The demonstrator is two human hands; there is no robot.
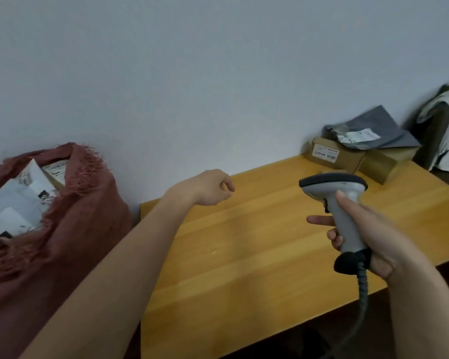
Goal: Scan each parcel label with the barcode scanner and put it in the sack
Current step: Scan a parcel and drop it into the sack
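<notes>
Right hand (368,237) grips barcode scanner (344,216) by handle, fingers wrapped, handle near upright, head pointing left over desk (244,255), coiled cable hanging past near edge. Left hand (210,187) hovers over desk's far-left corner, fingers loosely curled, holding nothing. Sack (62,229) left of desk, mouth open, parcels inside. Broad bare wood mid-desk. Cardboard boxes (347,156) and grey mailer (373,130) at far right edge against wall.

Wooden table (244,255) — cardboard boxes (332,155) at back
</notes>
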